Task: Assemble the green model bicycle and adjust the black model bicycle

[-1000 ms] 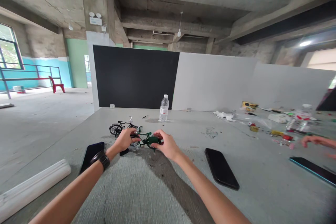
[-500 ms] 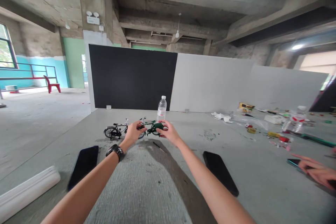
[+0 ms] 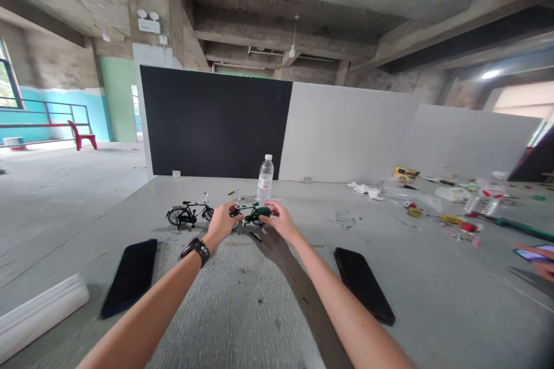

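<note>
- Bar, white (image 3: 43,314), cut off by the frame: 8 o'clock of the green bicycle (image 3: 251,216).
- Phones, two, screens dark: left phone (image 3: 131,277) at 8 o'clock, right phone (image 3: 363,283) at 4 o'clock.
- Left hand (image 3: 223,223), with black wristwatch (image 3: 199,249): fingers bent, thumb and forefinger nearly together on the bicycle's front end; exact contact partly hidden.
- Right hand (image 3: 282,221): fingers curved, thumb a little apart from them, gripping the dark green rear part.
- Slim dark rod (image 3: 258,239): 6 o'clock, just in front of the bicycle.
- Bicycle, green, miniature: upright between both hands, over the grey tabletop (image 3: 208,311).
- Bicycle, black, miniature (image 3: 187,216): upright at 9 o'clock, beside the left hand.
- Bottle, clear, white cap (image 3: 265,179): standing at 12 o'clock.
- Tissue, white, crumpled (image 3: 364,190): 2 o'clock.
- Panel, black (image 3: 216,121): 11 o'clock, behind the table.
- Chair, red (image 3: 82,137): 10 o'clock, farthest off.
</note>
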`<action>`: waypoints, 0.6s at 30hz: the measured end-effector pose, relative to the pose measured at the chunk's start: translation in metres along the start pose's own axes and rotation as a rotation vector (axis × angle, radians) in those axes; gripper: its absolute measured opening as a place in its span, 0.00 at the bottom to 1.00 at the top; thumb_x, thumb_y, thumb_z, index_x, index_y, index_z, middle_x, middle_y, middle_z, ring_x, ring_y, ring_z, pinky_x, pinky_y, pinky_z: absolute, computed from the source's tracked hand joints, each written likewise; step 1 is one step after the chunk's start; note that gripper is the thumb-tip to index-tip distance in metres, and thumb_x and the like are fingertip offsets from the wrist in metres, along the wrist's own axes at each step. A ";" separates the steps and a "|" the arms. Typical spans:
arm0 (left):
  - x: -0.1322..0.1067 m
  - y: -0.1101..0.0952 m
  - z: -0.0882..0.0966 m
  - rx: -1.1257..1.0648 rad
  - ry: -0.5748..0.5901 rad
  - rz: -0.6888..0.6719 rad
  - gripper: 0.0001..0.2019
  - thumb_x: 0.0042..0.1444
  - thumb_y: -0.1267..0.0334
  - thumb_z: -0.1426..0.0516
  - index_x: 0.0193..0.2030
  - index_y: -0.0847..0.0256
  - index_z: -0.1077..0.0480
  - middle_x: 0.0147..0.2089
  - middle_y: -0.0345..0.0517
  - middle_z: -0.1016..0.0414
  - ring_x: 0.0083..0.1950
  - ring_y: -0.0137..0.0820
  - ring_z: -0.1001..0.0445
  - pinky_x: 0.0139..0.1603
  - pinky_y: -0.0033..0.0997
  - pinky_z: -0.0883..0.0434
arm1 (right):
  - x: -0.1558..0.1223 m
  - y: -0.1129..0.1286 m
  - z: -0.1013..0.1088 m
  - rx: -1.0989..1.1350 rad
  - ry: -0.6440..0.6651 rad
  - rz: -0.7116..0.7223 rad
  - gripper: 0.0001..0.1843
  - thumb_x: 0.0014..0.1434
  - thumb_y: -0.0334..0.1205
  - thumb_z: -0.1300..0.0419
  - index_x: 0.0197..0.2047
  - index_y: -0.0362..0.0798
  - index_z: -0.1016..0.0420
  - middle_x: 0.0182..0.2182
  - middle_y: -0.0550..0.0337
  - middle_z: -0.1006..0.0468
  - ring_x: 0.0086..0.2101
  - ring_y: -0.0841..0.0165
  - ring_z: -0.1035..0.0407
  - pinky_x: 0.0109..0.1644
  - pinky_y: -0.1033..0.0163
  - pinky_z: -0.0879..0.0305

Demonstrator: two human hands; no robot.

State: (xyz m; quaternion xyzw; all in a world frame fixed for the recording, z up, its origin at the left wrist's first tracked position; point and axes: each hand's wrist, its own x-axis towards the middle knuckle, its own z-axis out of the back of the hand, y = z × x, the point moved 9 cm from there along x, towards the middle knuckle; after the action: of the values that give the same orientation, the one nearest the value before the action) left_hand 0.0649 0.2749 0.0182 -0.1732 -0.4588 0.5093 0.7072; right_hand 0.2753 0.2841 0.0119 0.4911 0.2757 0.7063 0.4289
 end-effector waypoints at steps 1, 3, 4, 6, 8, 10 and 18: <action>0.000 0.000 0.001 0.012 -0.007 0.005 0.12 0.50 0.61 0.33 0.40 0.61 0.23 0.39 0.53 0.18 0.42 0.44 0.20 0.43 0.37 0.29 | 0.000 0.001 0.000 -0.010 0.004 0.009 0.27 0.48 0.47 0.29 0.50 0.48 0.27 0.40 0.54 0.18 0.44 0.60 0.25 0.56 0.49 0.36; -0.001 -0.002 0.004 0.032 -0.018 0.008 0.16 0.49 0.61 0.32 0.45 0.61 0.23 0.42 0.55 0.18 0.44 0.45 0.20 0.45 0.38 0.29 | -0.001 0.002 -0.001 -0.030 0.007 0.021 0.28 0.48 0.47 0.29 0.51 0.48 0.27 0.42 0.53 0.18 0.45 0.59 0.25 0.56 0.49 0.36; -0.002 -0.003 0.004 0.041 -0.020 0.005 0.18 0.49 0.61 0.32 0.47 0.61 0.24 0.43 0.56 0.18 0.45 0.45 0.20 0.46 0.38 0.29 | -0.001 0.002 -0.001 -0.039 0.008 0.024 0.29 0.48 0.47 0.29 0.52 0.48 0.27 0.43 0.52 0.19 0.45 0.58 0.25 0.56 0.48 0.35; -0.003 -0.008 0.006 0.062 -0.023 -0.008 0.21 0.48 0.62 0.31 0.50 0.61 0.25 0.45 0.57 0.19 0.47 0.45 0.21 0.48 0.38 0.29 | -0.002 0.002 -0.001 -0.058 0.006 0.024 0.32 0.47 0.48 0.28 0.54 0.48 0.29 0.46 0.50 0.19 0.47 0.57 0.26 0.55 0.47 0.35; -0.004 -0.016 0.014 0.093 -0.027 -0.026 0.25 0.46 0.62 0.30 0.52 0.62 0.26 0.48 0.59 0.20 0.50 0.47 0.22 0.50 0.40 0.30 | -0.003 0.004 0.000 -0.080 -0.004 0.019 0.36 0.46 0.50 0.28 0.56 0.49 0.30 0.50 0.48 0.22 0.50 0.54 0.27 0.55 0.46 0.34; -0.004 -0.024 0.031 0.133 -0.032 -0.061 0.28 0.44 0.63 0.29 0.54 0.62 0.27 0.52 0.61 0.22 0.54 0.49 0.25 0.54 0.42 0.31 | -0.003 0.007 0.005 -0.105 -0.030 0.013 0.40 0.45 0.53 0.28 0.59 0.50 0.32 0.55 0.45 0.26 0.54 0.51 0.30 0.55 0.45 0.34; 0.006 0.009 0.150 0.421 -0.073 -0.079 0.39 0.43 0.46 0.32 0.60 0.60 0.34 0.61 0.60 0.31 0.62 0.55 0.34 0.62 0.50 0.39 | -0.006 0.062 0.038 -0.234 -0.266 0.105 0.49 0.49 0.66 0.34 0.66 0.49 0.44 0.68 0.40 0.50 0.69 0.46 0.64 0.69 0.36 0.60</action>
State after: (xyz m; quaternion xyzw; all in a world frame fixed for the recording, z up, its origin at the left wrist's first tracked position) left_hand -0.0633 0.2502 0.0924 0.0149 -0.3742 0.5716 0.7301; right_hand 0.2907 0.2480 0.0731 0.5406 0.1067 0.6839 0.4781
